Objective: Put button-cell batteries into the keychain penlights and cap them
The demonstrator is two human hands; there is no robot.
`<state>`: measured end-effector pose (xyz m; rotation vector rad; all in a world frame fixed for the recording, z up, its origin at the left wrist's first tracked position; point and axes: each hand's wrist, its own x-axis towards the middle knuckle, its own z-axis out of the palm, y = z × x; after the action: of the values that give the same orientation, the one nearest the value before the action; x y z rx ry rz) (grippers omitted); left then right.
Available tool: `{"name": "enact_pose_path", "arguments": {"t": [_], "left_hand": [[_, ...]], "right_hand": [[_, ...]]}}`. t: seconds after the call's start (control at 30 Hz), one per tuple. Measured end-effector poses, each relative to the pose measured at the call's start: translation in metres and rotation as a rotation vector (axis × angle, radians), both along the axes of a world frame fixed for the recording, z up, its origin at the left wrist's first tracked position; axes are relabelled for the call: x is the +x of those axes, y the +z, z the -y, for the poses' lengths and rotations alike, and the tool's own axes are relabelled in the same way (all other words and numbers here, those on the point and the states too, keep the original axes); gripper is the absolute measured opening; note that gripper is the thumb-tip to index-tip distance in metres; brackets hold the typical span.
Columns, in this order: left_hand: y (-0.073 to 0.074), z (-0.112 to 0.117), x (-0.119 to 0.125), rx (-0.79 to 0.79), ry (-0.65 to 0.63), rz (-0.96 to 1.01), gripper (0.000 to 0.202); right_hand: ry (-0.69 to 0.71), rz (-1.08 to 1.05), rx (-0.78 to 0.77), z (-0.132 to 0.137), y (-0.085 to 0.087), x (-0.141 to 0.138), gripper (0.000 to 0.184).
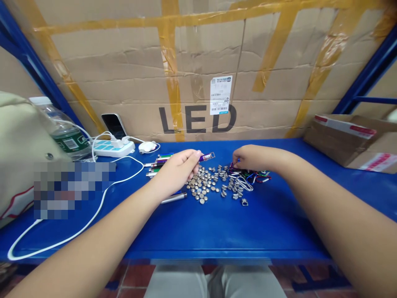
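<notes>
My left hand (182,167) is closed around a purple pen light (205,157), which has a small label and a metal loop at its tip. To the right, my right hand (248,157) pinches at the edge of a pile of coloured carabiners (246,180); a bit of blue shows at its fingertips. Between and below the hands lie many silver button cells (201,188). Small metal end fittings (237,192) are scattered beside them. More pen lights lie left of and under my left hand, including a silver one (174,198).
A white power strip (114,147) with cables and a phone (114,125) stand at the back left, near a bottle (70,136) and a beige bag (27,153). An open cardboard box (353,140) sits at the right. A large taped carton (133,82) forms the back wall.
</notes>
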<state>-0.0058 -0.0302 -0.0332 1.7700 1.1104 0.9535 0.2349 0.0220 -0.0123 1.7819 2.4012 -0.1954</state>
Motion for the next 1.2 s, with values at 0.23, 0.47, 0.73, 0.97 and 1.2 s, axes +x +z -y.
{"name": "enact_pose_path", "arguments": {"t": [0.23, 0.47, 0.73, 0.97, 1.2], "left_hand": [[0.000, 0.001, 0.001, -0.017, -0.013, -0.028, 0.033], [0.001, 0.001, 0.001, 0.000, -0.004, -0.057, 0.032], [-0.001, -0.004, 0.001, -0.039, 0.139, 0.066, 0.044], [0.002, -0.002, -0.002, 0.150, 0.175, -0.151, 0.029], [0.004, -0.002, -0.002, 0.184, 0.175, -0.193, 0.025]], "right_hand": [[-0.001, 0.011, -0.006, -0.002, -0.004, 0.005, 0.017], [0.018, -0.106, 0.175, 0.001, 0.007, 0.008, 0.015], [0.368, -0.567, 0.273, 0.028, 0.010, -0.031, 0.016], [0.432, -0.464, 0.325, 0.039, -0.004, -0.056, 0.008], [0.389, -0.533, 0.367, 0.035, -0.008, -0.054, 0.008]]}}
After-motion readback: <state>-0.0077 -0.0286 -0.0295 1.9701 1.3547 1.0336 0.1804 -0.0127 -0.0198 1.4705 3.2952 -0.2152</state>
